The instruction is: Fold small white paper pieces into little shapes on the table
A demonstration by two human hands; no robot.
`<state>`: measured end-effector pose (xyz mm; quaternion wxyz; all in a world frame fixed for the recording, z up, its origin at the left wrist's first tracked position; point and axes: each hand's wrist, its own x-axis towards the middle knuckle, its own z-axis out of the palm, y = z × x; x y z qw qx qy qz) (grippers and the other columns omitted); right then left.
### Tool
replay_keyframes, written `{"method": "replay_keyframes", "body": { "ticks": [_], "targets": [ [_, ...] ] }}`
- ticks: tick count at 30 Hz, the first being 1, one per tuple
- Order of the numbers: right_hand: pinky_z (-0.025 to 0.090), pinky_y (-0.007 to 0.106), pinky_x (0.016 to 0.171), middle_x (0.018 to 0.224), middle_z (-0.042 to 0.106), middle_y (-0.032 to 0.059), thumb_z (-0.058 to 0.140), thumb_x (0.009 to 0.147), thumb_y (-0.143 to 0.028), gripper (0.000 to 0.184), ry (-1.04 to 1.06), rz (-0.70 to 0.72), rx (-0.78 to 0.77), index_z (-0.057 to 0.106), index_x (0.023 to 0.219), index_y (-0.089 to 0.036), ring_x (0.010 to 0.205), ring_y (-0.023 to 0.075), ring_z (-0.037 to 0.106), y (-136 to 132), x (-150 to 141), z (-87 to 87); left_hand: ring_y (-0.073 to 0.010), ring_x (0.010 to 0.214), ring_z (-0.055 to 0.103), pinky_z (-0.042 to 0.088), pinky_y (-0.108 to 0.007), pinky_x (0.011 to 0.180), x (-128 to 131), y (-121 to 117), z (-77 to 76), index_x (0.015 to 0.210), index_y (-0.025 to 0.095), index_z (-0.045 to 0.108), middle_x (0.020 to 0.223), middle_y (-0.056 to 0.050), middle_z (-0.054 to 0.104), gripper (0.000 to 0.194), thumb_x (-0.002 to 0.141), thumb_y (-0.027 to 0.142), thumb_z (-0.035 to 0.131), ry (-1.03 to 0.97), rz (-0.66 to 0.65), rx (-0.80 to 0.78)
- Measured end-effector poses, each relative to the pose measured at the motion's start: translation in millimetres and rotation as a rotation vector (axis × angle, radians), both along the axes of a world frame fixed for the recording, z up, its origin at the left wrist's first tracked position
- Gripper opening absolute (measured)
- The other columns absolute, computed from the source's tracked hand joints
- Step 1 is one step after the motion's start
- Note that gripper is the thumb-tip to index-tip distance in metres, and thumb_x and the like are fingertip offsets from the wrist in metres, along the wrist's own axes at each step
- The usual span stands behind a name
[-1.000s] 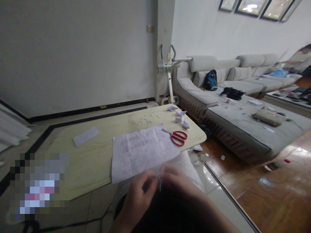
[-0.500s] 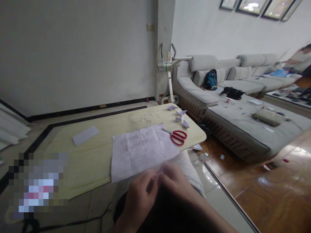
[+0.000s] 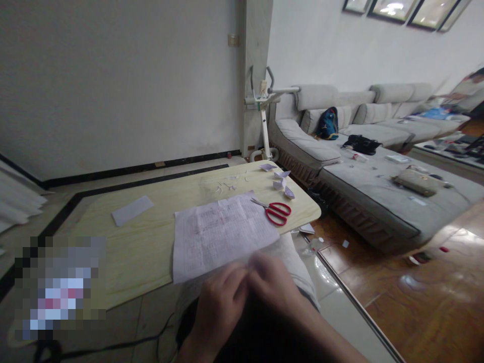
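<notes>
Low in the view, my left hand (image 3: 223,295) and my right hand (image 3: 270,280) meet above my lap, fingers curled and pressed together. Whatever they pinch is hidden behind the fingers. Just beyond them a large printed sheet of paper (image 3: 223,229) lies on the pale wooden table (image 3: 139,252), its near edge by a light grey cushion (image 3: 289,254). Red-handled scissors (image 3: 278,213) rest at the sheet's right edge, blades pointing left. Several small folded paper pieces (image 3: 280,184) stand at the far right corner of the table.
A folded white paper (image 3: 132,210) lies on the table's left side, and thin paper scraps (image 3: 227,185) near its far edge. A blurred-out patch (image 3: 62,297) covers the near left. To the right stand a grey sofa (image 3: 378,201) and a plastic bottle (image 3: 315,245); a person (image 3: 467,93) is far right.
My hands have drawn slightly closer together, with the fingers now more closed over each other. The objects on the table have not moved.
</notes>
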<state>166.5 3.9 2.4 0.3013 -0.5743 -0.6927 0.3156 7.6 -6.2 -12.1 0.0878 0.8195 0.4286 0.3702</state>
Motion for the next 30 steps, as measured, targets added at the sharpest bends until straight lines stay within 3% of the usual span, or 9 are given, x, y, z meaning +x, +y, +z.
{"method": "replay_keyframes", "body": {
  "ticks": [11, 30],
  "targets": [
    [0.042, 0.024, 0.062, 0.078, 0.064, 0.0020, 0.057, 0.082, -0.025, 0.013, 0.390, 0.156, -0.235, 0.063, 0.085, -0.014, 0.074, 0.0155, 0.057, 4.5, 11.7, -0.6, -0.0185, 0.085, 0.068, 0.056, -0.031, 0.074, -4.0, 3.4, -3.2, 0.096, 0.022, 0.063, 0.094, -0.004, 0.072, 0.014, 0.090, 0.019, 0.050, -0.040, 0.035, -0.144],
    [0.033, 0.023, 0.056, 0.065, 0.056, -0.0009, 0.052, 0.073, -0.013, 0.007, 0.106, 0.026, -0.106, 0.057, 0.069, -0.015, 0.061, 0.0116, 0.047, 4.6, 1.2, -3.3, -0.0202, 0.082, 0.069, 0.056, -0.031, 0.072, -1.3, 1.9, 2.2, 0.097, 0.020, 0.064, 0.094, -0.006, 0.073, 0.016, 0.091, 0.022, 0.049, 0.051, 0.015, -0.080]
  ]
}}
